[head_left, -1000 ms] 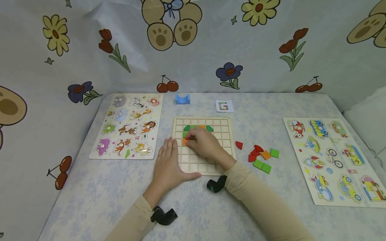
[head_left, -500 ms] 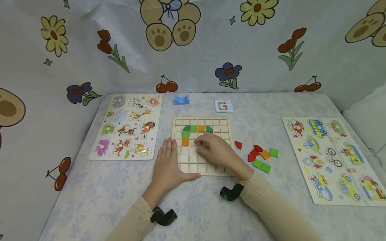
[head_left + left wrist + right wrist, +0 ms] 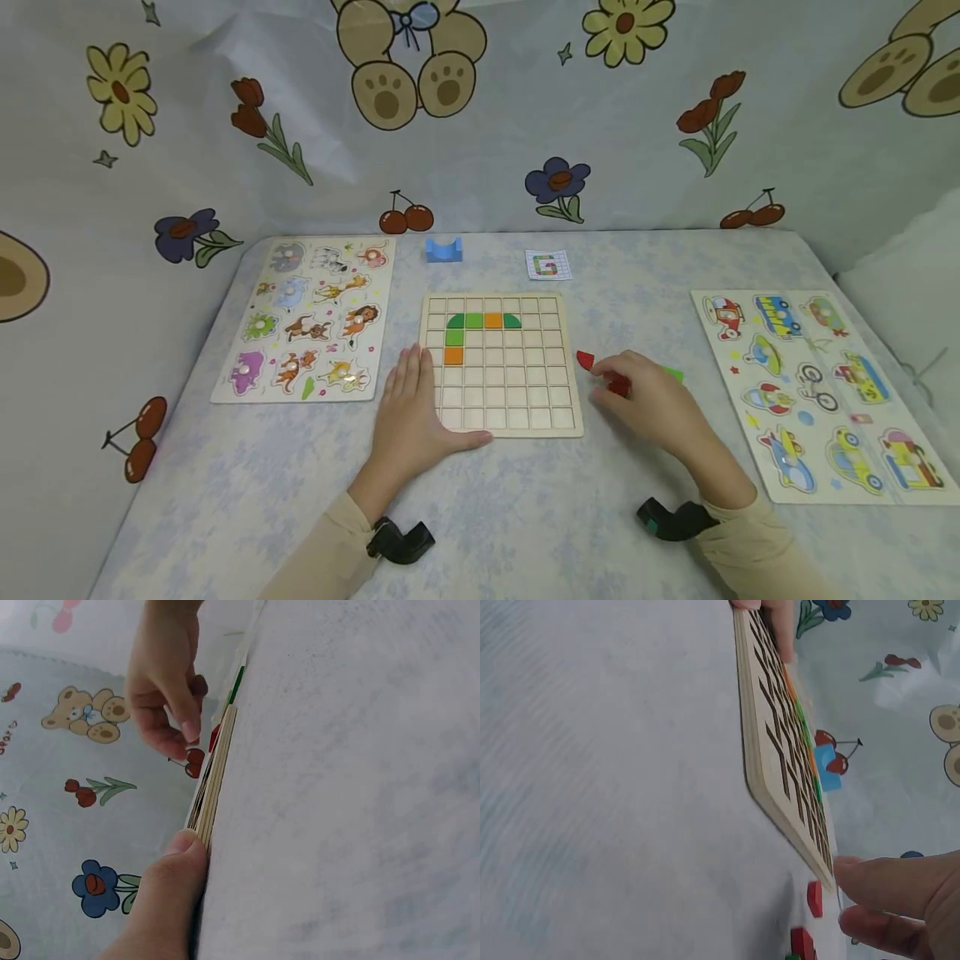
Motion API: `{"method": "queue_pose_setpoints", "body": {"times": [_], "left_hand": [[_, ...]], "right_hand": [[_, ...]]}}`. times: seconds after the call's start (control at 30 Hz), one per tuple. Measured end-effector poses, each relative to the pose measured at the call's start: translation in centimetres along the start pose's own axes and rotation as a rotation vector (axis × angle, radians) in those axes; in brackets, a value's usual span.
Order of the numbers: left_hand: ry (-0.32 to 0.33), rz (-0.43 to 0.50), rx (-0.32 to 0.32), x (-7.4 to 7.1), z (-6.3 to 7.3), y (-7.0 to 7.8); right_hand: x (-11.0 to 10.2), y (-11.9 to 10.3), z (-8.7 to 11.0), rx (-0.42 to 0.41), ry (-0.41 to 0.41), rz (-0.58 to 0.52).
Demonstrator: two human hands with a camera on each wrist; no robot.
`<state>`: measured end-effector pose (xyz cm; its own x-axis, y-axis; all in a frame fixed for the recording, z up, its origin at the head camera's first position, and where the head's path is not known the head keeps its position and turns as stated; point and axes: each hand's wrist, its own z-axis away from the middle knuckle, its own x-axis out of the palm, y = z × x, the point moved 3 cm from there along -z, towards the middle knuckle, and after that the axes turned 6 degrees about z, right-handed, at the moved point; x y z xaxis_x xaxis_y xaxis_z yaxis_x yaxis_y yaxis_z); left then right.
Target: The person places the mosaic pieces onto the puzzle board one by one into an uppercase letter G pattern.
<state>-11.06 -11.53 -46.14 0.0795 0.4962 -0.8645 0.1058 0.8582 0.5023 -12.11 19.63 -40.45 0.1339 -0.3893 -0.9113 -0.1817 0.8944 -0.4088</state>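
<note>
The grid board [image 3: 501, 367] is steadied by the flat, relaxed left hand [image 3: 411, 417]; red pieces [image 3: 619, 385] at its 3 o'clock are touched by the right hand [image 3: 651, 404], its fingers' grasp unclear.

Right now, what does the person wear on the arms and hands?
Both arms have long beige sleeves, close-fitting. The left hand and right hand are bare: no gloves or rings visible. Each wrist carries a small black camera mount; the right one shows a bit of green.

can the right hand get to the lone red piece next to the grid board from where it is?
Probably yes. The right hand hovers over the loose pieces beside the grid board, and the lone red piece lies just up and left of its fingertips, apart from the board's edge, with nothing between them. The left hand rests at the board's other side.
</note>
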Motion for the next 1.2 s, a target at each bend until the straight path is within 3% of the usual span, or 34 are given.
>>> {"method": "queue_pose_setpoints", "body": {"times": [0.23, 0.5, 0.8, 0.97, 1.2], "left_hand": [[0.006, -0.001, 0.009, 0.1, -0.1, -0.2], [0.001, 0.004, 0.007, 0.1, -0.1, -0.2], [-0.006, 0.006, 0.002, -0.1, 0.1, -0.1], [-0.01, 0.001, 0.002, -0.2, 0.1, -0.1], [-0.01, 0.001, 0.004, -0.3, 0.1, 0.0]], "right_hand": [[-0.9, 2.7, 2.1, 0.074, -0.038, 0.101], [-0.8, 4.4, 3.1, 0.14, -0.033, 0.083], [-0.6, 4.4, 3.4, 0.097, -0.022, 0.02], [-0.3, 4.6, 3.3, 0.082, 0.038, -0.046], [0.5, 3.0, 1.5, 0.021, 0.068, -0.166]]}}
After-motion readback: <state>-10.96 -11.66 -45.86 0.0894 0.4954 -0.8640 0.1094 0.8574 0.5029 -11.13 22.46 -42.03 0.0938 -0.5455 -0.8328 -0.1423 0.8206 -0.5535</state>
